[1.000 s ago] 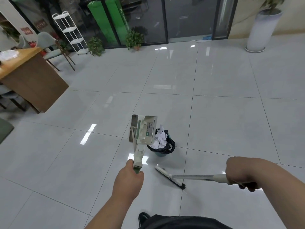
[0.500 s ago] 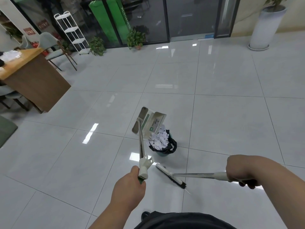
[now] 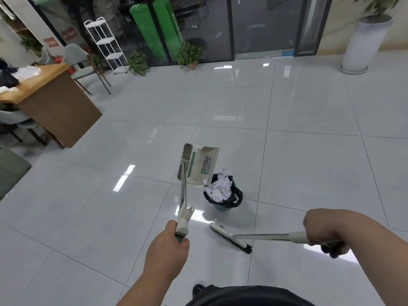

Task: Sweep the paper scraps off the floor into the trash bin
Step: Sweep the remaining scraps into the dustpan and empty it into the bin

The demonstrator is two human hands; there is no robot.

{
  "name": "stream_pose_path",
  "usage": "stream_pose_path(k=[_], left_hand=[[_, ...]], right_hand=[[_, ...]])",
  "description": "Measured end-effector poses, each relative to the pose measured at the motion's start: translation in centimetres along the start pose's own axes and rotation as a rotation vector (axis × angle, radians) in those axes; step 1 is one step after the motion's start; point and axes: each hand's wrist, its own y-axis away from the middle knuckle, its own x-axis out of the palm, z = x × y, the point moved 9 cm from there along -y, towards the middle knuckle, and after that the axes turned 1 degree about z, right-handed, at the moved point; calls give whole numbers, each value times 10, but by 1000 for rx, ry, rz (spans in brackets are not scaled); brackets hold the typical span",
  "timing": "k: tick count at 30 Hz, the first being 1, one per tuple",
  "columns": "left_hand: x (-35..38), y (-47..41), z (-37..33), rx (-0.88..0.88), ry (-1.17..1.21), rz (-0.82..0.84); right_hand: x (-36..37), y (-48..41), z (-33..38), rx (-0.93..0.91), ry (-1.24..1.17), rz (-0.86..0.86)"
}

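White scraps [image 3: 218, 187] heap above the rim of the black-lined trash bin [image 3: 229, 200]. We note the left hand [image 3: 166, 250], its fingers curled tight round the dustpan [image 3: 199, 165] handle, pan raised and tilted just beside the bin. Right hand [image 3: 324, 230] fingers [image 3: 331, 252] wrap the broom [image 3: 229, 238] handle, head low near the bin. Dustpan label: green mark, print unreadable.

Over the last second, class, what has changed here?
The dustpan, held in the left hand, has risen beside the bin, its handle reaching further forward. Nothing was taken up or released. The right hand still holds the broom, brush on the floor; scraps stay heaped in the bin.
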Motion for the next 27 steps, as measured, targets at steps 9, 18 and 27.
stream_pose_path(k=[9,18,27], left_hand=[[10,-1,21,203,-211,147],[14,-6,44,329,-371,212],[-15,-1,63,126,-90,51]], right_hand=[[10,8,43,-11,28,-21],[31,11,83,-23,33,-13],[30,6,96,-85,71,-11]])
